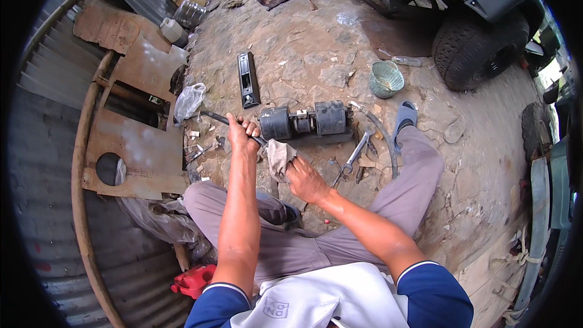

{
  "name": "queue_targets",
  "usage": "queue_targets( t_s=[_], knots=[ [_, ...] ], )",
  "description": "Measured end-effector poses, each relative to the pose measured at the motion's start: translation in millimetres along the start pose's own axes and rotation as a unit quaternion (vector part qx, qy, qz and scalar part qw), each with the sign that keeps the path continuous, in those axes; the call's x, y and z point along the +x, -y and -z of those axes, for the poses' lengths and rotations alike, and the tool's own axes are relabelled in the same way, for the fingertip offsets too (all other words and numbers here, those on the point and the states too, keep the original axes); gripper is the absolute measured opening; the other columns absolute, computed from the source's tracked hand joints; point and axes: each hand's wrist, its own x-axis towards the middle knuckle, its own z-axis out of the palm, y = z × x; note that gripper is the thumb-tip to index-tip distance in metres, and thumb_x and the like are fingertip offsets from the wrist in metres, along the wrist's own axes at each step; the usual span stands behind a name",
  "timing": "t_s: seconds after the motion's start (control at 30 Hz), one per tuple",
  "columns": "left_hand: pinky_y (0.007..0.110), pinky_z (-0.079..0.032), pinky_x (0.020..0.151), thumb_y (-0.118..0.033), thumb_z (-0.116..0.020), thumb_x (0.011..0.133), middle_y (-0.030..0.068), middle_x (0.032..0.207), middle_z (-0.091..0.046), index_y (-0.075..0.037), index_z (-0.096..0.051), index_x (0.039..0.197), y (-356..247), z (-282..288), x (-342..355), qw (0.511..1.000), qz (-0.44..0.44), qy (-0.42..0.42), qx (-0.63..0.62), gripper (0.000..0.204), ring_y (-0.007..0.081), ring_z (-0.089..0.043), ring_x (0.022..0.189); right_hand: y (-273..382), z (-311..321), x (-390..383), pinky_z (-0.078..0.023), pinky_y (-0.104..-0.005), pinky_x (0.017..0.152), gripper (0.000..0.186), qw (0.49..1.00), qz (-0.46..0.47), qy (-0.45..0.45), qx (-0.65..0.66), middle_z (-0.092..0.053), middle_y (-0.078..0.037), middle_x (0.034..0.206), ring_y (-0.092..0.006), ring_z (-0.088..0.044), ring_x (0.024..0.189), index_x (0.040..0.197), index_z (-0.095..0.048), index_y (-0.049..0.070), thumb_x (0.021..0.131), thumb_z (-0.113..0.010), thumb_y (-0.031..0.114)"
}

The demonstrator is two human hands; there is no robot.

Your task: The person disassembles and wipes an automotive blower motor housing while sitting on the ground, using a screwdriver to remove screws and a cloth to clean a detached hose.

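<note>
My left hand point(242, 132) is closed around a black hose point(215, 116), whose free end sticks out to the far left of my fist. In my right hand point(306, 181) a crumpled beige rag point(280, 158) is gripped, apparently wrapped around the hose's nearer end, which it hides. Just beyond both hands lies a black blower unit with two drums point(330, 118), a metal motor part between them. A long black panel with a slot point(248, 79) rests on the ground past it. To the right are a wrench point(357, 153) and a curved grey hose point(381, 126).
A green woven basket point(386, 79) stands ahead, right of the blower. Farther right is a vehicle's wheel point(480, 45). Cut rusty sheet metal point(130, 140) leans along the left wall beside a clear plastic bag point(190, 102). A red container point(194, 280) sits by my left side. The ground is uneven stone.
</note>
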Motion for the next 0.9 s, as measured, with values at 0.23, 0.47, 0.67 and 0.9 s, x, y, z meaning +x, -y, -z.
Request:
queue_targets(
  t_s=[0.23, 0.47, 0.67, 0.9],
  knots=[
    [0.024, -0.024, 0.03, -0.059, -0.049, 0.102, -0.0052, 0.054, -0.034, -0.011, -0.055, 0.09, 1, -7, -28, 0.971, 0.087, 0.22, 0.032, 0.049, 0.0063, -0.027, 0.035, 14, 1, 13, -0.052, -0.0504, 0.084, 0.039, 0.937, -0.18, -0.098, 0.283, -0.064, -0.028, 0.104, -0.0465, -0.065, 0.099, 0.125, -0.05, -0.003, 0.089, -0.062, 0.002],
    [0.024, -0.02, 0.032, -0.06, -0.047, 0.102, -0.0062, 0.055, -0.03, -0.011, -0.053, 0.095, 7, -47, -57, 0.96, 0.009, 0.223, 0.171, 0.05, 0.005, -0.023, 0.037, 8, 22, 18, -0.052, -0.0333, 0.061, 0.042, 0.818, -0.27, 0.076, 0.502, -0.06, -0.006, 0.087, -0.0114, -0.059, 0.068, 0.135, -0.044, 0.002, 0.101, -0.062, 0.018],
    [0.027, -0.021, 0.037, -0.06, -0.049, 0.101, -0.0048, 0.058, -0.03, -0.011, -0.052, 0.096, 22, -36, -29, 0.984, 0.041, 0.074, 0.157, 0.05, 0.0081, -0.024, 0.041, 7, 34, 19, -0.054, -0.0501, 0.079, 0.044, 0.967, -0.17, 0.073, 0.174, -0.068, -0.029, 0.094, -0.0391, -0.07, 0.082, 0.128, -0.044, -0.003, 0.095, -0.064, 0.017],
    [0.028, -0.027, 0.042, -0.059, -0.048, 0.102, -0.0002, 0.062, -0.037, -0.007, -0.047, 0.095, 14, -12, 14, 0.965, -0.112, -0.095, 0.215, 0.053, 0.0121, -0.033, 0.047, 20, 1, -10, -0.055, -0.0524, 0.082, 0.011, 0.996, -0.08, 0.035, -0.018, -0.061, -0.023, 0.095, -0.0429, -0.067, 0.092, 0.095, -0.062, 0.007, 0.085, -0.058, 0.006]
  ],
)
